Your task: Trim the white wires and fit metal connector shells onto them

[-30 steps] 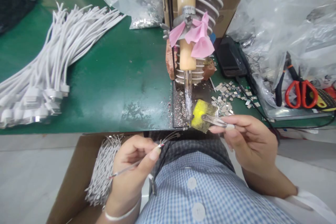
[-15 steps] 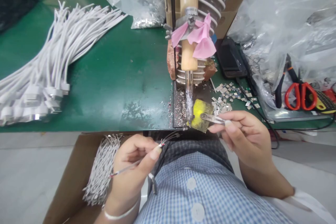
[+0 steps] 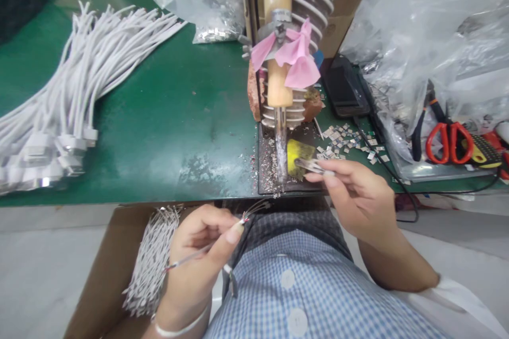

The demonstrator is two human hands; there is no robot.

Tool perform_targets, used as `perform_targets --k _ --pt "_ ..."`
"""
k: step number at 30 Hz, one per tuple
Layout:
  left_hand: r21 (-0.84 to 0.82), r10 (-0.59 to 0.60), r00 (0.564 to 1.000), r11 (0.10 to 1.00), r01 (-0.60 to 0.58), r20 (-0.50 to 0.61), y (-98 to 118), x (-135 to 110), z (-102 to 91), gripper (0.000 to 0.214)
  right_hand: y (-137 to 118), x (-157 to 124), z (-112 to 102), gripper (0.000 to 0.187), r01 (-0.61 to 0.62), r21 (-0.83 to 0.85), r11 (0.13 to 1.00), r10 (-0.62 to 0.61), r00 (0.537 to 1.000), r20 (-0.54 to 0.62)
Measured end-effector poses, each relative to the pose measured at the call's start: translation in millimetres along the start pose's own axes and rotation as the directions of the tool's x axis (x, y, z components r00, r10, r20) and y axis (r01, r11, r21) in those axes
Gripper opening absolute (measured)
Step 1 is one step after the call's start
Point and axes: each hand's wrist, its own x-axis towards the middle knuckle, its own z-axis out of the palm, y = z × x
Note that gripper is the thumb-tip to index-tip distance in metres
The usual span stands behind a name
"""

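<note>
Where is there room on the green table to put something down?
The big bare patch of green mat lies between the white cables and the soldering iron. It is crowded right of the iron: the yellow sponge, small metal pieces, plastic bags and red scissors, with the right hand there too.

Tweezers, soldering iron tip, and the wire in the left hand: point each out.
tweezers (image 3: 312,166), head view, on the metal blades.
soldering iron tip (image 3: 281,153), head view, on the shaft.
wire (image 3: 254,209), head view, on the stripped strands.

I see a green mat (image 3: 159,116), white cables (image 3: 59,106), a yellow sponge (image 3: 296,151), a pink ribbon (image 3: 296,58) and red-handled scissors (image 3: 449,140).
</note>
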Motion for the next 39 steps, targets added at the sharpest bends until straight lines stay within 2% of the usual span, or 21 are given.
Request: perform_targets --k 3,5,8,10,11,13,16,19,23,25,28,30,32,35,39 --pt "0.007 -0.049 0.998 0.999 0.049 -0.029 3 -2 4.0 0.009 5 12 0 0.039 0.073 -0.049 0.996 -0.070 0.996 0.061" --pt "-0.005 -0.081 0.993 0.997 0.080 -0.086 6 -3 8.6 0.010 9 17 -5 0.043 0.066 -0.079 0.995 -0.063 0.997 0.033" --pt "-0.015 -0.119 0.979 0.993 0.118 -0.167 11 -2 16.8 0.012 18 21 -23 0.025 0.057 -0.268 0.962 -0.099 0.984 -0.147" --pt "-0.002 -0.125 0.974 0.992 0.127 -0.187 14 -1 21.0 0.013 25 23 -39 0.012 0.067 -0.493 0.868 -0.184 0.964 -0.192" --pt "0.007 -0.124 0.973 0.992 0.128 -0.194 14 0 22.4 0.014 29 25 -47 0.010 0.066 -0.592 0.803 -0.204 0.964 -0.170" --pt "0.018 -0.122 0.973 0.992 0.128 -0.196 15 2 23.8 0.016 37 27 -61 0.008 0.037 -0.729 0.683 -0.171 0.979 -0.111" --pt "0.011 -0.140 0.975 0.990 0.144 -0.172 16 3 24.0 0.017 45 29 -72 0.006 0.007 -0.825 0.566 -0.091 0.994 -0.054" --pt "0.001 -0.147 0.976 0.989 0.149 -0.160 16 3 23.6 0.017 50 30 -74 0.008 0.046 -0.856 0.515 -0.061 0.998 0.016" --pt "0.025 -0.116 0.980 0.992 0.122 -0.161 14 4 20.7 0.017 51 33 -74 0.009 0.088 -0.863 0.498 -0.082 0.995 0.055" --pt "0.047 -0.089 0.988 0.994 0.096 -0.128 12 5 17.5 0.017 47 33 -76 0.009 0.100 -0.835 0.541 -0.114 0.992 0.045" --pt "0.086 -0.059 0.997 0.994 0.062 -0.040 6 7 12.4 0.015 30 28 -75 0.009 0.078 -0.701 0.709 -0.100 0.995 0.009" --pt "0.116 -0.049 0.997 0.992 0.043 0.055 2 7 11.2 0.011 14 20 -69 0.010 0.017 -0.518 0.855 -0.011 1.000 0.015" --pt "0.131 -0.053 0.983 0.991 0.031 0.174 0 6 13.2 0.008 1 10 -57 0.011 -0.035 -0.255 0.966 0.067 0.991 0.116" --pt "0.108 -0.082 0.953 0.993 0.052 0.292 0 5 21.5 0.007 -11 -4 -32 0.012 -0.088 0.060 0.994 0.068 0.959 0.274" --pt "0.053 -0.101 0.928 0.995 0.088 0.359 2 6 30.6 0.008 -14 -12 -4 0.012 -0.088 0.186 0.979 0.027 0.951 0.308"
